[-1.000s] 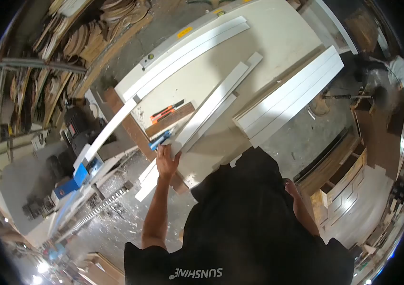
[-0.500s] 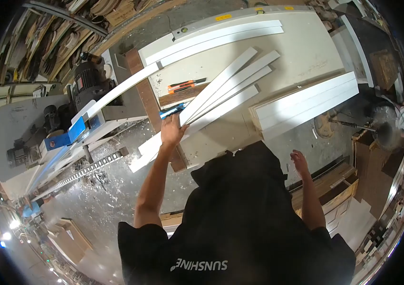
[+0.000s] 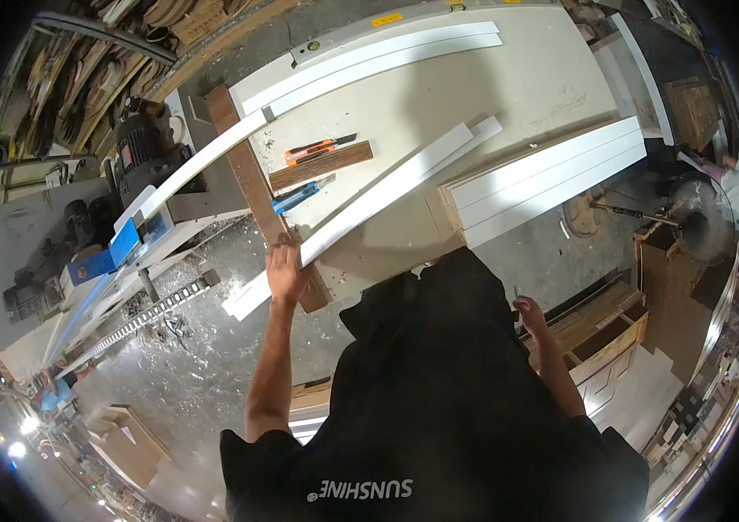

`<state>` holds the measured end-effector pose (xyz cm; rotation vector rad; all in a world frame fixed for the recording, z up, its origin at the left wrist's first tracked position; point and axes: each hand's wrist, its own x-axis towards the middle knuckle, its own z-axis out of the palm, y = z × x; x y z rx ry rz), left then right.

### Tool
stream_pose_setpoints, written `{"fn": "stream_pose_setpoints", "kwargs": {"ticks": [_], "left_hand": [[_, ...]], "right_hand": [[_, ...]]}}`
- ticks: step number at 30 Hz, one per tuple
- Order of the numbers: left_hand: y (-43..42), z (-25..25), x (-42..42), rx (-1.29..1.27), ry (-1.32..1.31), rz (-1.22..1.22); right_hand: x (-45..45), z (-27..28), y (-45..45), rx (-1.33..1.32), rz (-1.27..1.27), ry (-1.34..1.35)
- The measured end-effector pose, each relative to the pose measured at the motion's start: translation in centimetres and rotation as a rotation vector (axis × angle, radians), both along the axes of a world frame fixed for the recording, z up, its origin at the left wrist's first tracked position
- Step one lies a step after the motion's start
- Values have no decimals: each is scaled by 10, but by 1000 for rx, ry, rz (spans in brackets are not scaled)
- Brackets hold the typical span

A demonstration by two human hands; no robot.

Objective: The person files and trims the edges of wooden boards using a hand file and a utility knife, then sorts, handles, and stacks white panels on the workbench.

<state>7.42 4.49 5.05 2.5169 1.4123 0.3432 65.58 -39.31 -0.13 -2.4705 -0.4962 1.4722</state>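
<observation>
My left hand (image 3: 285,273) is closed around the near end of white strips (image 3: 387,198), which lie stacked in line at the table's left edge. Their far ends are slightly fanned, and a white end (image 3: 249,297) sticks out past the hand over the floor. Just beyond my hand lie a blue utility knife (image 3: 298,197), a short brown wood piece (image 3: 321,165) and orange-and-black utility knives (image 3: 321,150). My right hand (image 3: 533,315) hangs beside my body, fingers loosely bent, with nothing visible in it.
Longer white strips (image 3: 369,76) and a spirit level (image 3: 310,50) lie along the table's far side. A stack of white boards (image 3: 552,178) sits at the right. A machine with a motor (image 3: 139,143) stands left, and a fan (image 3: 704,217) stands right.
The fanned white strips have been drawn together into a narrower stack. My left hand has moved left and nearer to me along them. My right hand has drawn closer to my body.
</observation>
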Motion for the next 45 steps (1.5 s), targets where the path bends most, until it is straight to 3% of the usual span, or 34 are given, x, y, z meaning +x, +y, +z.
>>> {"fn": "stream_pose_setpoints", "kwargs": {"ticks": [3,7,9,14,16,18,19,20,21,24,25,27,30,31,36,39,40,45], "left_hand": [[8,26,28,-84,71,78],[22,22,82,-299,124,37],[30,8,112,-236,137,-10],[35,-5,127,-339,156,21],[35,-12,123,-350,186,-4],[49,30,126,-413,215,-94],[60,57,127,-446,230,-141],[81,77,122,-545,204,-153],[102,52,104,-284,122,-199],[199,66,56,84,201,22],[232,82,40,-53,370,82],[274,64,-5,117,615,187],[324,20,-62,-133,725,267],[339,10,-62,-204,721,273],[348,8,57,-108,417,96],[349,-4,142,19,272,-74],[346,1,170,-19,246,-93],[334,-17,245,17,156,-201]], "right_hand": [[-3,15,16,-33,5,-22],[6,15,37,-1,-23,30],[10,-8,37,105,-164,99],[35,-49,13,234,-139,80],[19,-24,17,194,-199,31],[27,-74,-30,257,-232,78],[17,-59,-21,219,-239,56],[-4,-23,-10,176,-246,34],[-17,-2,-3,131,-254,13],[-27,-32,-38,152,-287,110],[-31,-50,-54,158,-261,74],[-33,-80,-70,179,-203,-4],[-44,-24,-29,176,-318,61],[-45,-28,-31,213,-361,63],[-52,-30,-39,253,-393,9],[-60,-17,-35,182,-231,-64],[-57,-36,-48,190,-134,-144],[-59,-13,-38,209,-313,-97]]}}
